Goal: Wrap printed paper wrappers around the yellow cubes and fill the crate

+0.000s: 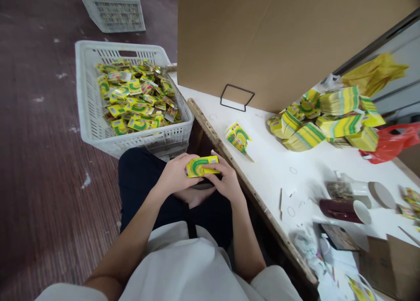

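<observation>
Above my lap, both hands hold one small yellow and green printed box (197, 166). My left hand (177, 172) grips its left end, with the thumb along the lower edge. At the other end, my right hand (225, 176) has its fingers closed around the box and one finger across its front face. Whether anything is inside the box cannot be seen. On the white table to the right lies a small stack of similar yellow packs (238, 138), close to the table's wooden edge.
A white plastic crate (82, 86) full of yellow packs stands at my left. Bundles of yellow-green cartons (305, 137) lie on the table (262, 169) before a tall cardboard sheet (246, 38). Farther right are a red bag (397, 141), a dark red mug (341, 210) and a phone (339, 236).
</observation>
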`<state>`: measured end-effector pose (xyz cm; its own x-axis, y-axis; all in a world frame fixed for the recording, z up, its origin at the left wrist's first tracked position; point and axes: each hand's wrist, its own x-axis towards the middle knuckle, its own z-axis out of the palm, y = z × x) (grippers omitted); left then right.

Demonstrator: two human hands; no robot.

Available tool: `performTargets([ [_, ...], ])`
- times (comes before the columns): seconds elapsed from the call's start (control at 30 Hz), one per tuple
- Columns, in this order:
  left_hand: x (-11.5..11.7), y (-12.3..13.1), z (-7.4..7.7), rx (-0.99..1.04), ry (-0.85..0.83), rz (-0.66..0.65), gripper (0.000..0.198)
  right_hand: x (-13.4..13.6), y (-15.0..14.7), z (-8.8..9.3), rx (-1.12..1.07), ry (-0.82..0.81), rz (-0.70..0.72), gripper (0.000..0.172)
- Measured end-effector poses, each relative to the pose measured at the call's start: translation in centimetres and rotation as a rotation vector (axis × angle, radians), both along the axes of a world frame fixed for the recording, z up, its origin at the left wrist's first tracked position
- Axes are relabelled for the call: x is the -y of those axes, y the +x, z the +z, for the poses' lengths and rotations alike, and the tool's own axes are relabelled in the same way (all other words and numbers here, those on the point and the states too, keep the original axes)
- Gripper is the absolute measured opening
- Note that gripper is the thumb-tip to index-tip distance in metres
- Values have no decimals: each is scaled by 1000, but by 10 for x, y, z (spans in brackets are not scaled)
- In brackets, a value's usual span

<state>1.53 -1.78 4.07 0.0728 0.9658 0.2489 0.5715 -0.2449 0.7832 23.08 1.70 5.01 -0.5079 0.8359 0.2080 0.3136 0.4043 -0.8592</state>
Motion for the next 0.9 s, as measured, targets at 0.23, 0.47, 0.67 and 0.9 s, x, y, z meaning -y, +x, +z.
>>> performTargets([
  [0.23, 0, 4, 0, 23, 26, 20, 56, 6, -9, -11, -160, -79, -44, 52],
  [0.47, -20, -7, -15, 181, 72, 168, 60, -7, -16, -30, -212, -126, -218, 70],
  [0.67, -53, -42, -5, 447, 219, 598, 131, -72, 34, -26, 93, 110, -758, 40],
  [0.9, -27, -11, -48, 473, -138, 372, 76, -119, 62, -52, 169, 140, -938, 25],
])
